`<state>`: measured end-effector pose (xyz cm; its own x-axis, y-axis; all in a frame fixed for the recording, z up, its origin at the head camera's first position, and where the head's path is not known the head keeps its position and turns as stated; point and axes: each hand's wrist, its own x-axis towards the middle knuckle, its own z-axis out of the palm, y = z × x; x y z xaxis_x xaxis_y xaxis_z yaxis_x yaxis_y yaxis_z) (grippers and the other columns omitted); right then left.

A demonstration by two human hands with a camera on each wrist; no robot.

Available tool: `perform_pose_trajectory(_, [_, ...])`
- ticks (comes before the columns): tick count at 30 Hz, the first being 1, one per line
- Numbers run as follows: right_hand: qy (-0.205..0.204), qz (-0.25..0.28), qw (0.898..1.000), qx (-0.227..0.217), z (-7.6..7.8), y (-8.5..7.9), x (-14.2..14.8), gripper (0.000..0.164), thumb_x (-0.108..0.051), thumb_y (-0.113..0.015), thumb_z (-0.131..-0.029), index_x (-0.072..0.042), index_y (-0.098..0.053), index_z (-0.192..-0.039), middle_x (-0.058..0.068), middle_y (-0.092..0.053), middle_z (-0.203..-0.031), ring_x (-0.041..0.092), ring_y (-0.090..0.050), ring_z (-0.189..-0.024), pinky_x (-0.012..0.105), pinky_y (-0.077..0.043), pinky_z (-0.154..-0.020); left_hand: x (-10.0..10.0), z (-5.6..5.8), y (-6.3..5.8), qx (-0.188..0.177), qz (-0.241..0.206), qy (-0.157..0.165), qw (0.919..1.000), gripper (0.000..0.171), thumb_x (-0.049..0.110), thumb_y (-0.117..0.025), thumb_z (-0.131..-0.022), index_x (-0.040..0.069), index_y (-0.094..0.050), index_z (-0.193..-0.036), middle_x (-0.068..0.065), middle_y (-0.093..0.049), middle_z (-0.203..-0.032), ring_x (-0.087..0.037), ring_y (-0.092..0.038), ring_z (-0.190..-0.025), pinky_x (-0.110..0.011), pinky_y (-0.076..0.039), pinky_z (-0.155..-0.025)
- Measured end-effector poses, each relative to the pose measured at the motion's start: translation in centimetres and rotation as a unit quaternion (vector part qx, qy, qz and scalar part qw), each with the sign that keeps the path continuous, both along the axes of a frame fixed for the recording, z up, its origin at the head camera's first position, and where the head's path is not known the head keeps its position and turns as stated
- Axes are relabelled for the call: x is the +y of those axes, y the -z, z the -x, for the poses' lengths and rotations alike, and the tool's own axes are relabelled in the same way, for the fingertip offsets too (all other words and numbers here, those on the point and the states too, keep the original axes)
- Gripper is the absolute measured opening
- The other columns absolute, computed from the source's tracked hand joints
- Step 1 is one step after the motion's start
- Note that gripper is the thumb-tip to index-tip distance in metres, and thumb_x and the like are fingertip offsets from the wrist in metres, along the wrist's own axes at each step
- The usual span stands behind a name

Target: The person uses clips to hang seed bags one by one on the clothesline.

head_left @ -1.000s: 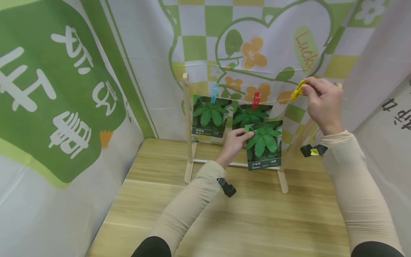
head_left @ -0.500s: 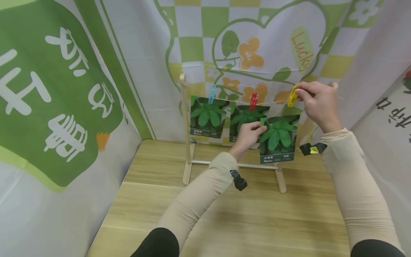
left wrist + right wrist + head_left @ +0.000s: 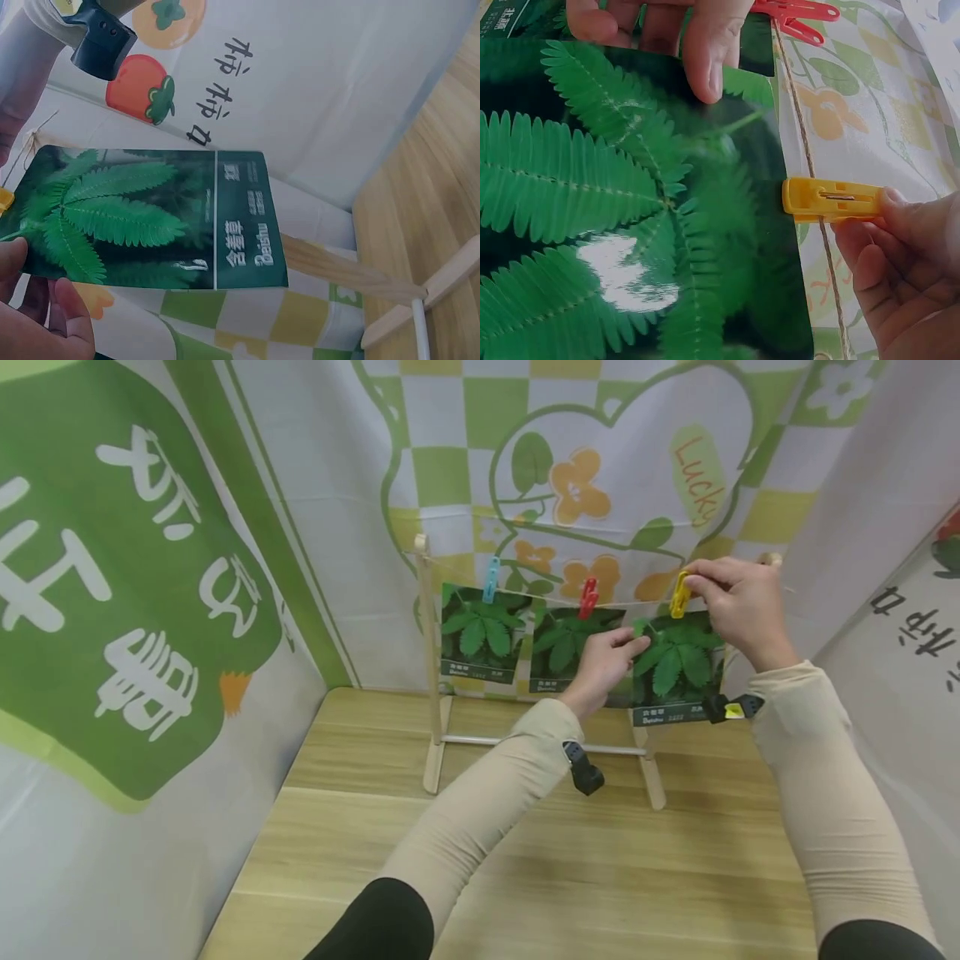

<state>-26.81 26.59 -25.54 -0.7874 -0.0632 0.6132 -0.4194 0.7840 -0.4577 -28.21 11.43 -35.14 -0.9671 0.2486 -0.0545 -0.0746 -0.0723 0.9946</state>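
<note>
My left hand (image 3: pixel 602 667) pinches the upper left corner of a glossy seed packet (image 3: pixel 135 217) printed with a green fern-like leaf and white lettering. Between the thumb and fingers of my right hand (image 3: pixel 744 606) is a yellow clothespin (image 3: pixel 836 199). The clothespin lies across the thin string (image 3: pixel 810 142), its tip at the top edge of the packet. From the right wrist view I cannot tell whether its jaws bite the packet. To the left, a blue clothespin (image 3: pixel 491 580) and a red clothespin (image 3: pixel 588 598) hold two matching packets (image 3: pixel 482 633) on the string.
A wooden stand with a left post (image 3: pixel 429 643) and a low white crossbar (image 3: pixel 472 740) carries the string. It stands on a wood-grain table (image 3: pixel 525 860). Printed cloth walls (image 3: pixel 337 527) enclose the back and sides.
My left hand has brought the packet rightward and up, to just under the yellow clothespin. My right hand, still pinching that clothespin, has come slightly lower and to the left.
</note>
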Motion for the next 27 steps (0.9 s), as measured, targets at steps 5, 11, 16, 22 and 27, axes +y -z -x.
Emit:
perform_pose_trajectory(5, [-0.003,-0.041,0.999,-0.020,0.0,0.0,0.2,0.023,-0.012,-0.061,-0.096,0.005,-0.071,-0.108,0.024,-0.071,-0.102,-0.014,-0.045,-0.072,0.003,-0.033,-0.061,0.0,0.1,-0.2,0.013,-0.001,-0.011,0.9999,0.033,0.020,-0.060,-0.097,0.010,-0.064,-0.128,-0.008,-0.066,-0.124,-0.006,-0.052,-0.074,-0.030,-0.054,-0.081])
perform_pose_trajectory(11, [-0.022,-0.059,0.995,-0.082,0.0,0.0,0.7,0.030,-0.016,-0.058,-0.098,0.006,-0.066,-0.118,0.027,-0.067,-0.105,-0.007,-0.045,-0.070,0.009,-0.034,-0.059,-0.1,0.1,0.0,0.027,-0.023,-0.033,0.9988,0.033,0.015,-0.058,-0.098,0.007,-0.063,-0.129,-0.012,-0.068,-0.116,-0.007,-0.054,-0.073,-0.020,-0.045,-0.064])
perform_pose_trajectory(16, [-0.037,-0.038,0.994,-0.098,0.0,0.1,0.9,0.032,-0.017,-0.059,-0.098,0.005,-0.065,-0.121,0.029,-0.067,-0.108,-0.019,-0.045,-0.067,0.005,-0.038,-0.057,-0.4,-0.1,0.6,0.086,-0.027,-0.091,0.9917,0.026,0.012,-0.062,-0.096,0.006,-0.069,-0.120,-0.012,-0.072,-0.113,-0.017,-0.069,-0.087,-0.015,-0.050,-0.067])
perform_pose_trajectory(22, [-0.032,0.015,0.992,-0.122,-0.1,0.2,0.8,0.033,-0.017,-0.063,-0.096,0.004,-0.065,-0.121,0.027,-0.067,-0.112,-0.017,-0.054,-0.068,0.004,-0.047,-0.061,-0.9,-0.4,1.3,0.152,-0.026,-0.129,0.9795,0.022,0.009,-0.062,-0.095,0.005,-0.072,-0.114,-0.011,-0.073,-0.113,-0.013,-0.069,-0.094,-0.010,-0.048,-0.069])
perform_pose_trajectory(27, [-0.025,0.062,0.989,-0.130,-0.4,0.5,1.0,0.035,-0.020,-0.067,-0.093,0.003,-0.066,-0.120,-0.008,-0.071,-0.098,-0.015,-0.058,-0.070,0.005,-0.048,-0.063,-1.6,-0.6,1.8,0.151,-0.040,-0.126,0.9796,0.022,0.009,-0.062,-0.095,0.004,-0.071,-0.114,-0.011,-0.072,-0.114,-0.007,-0.065,-0.091,-0.011,-0.046,-0.067])
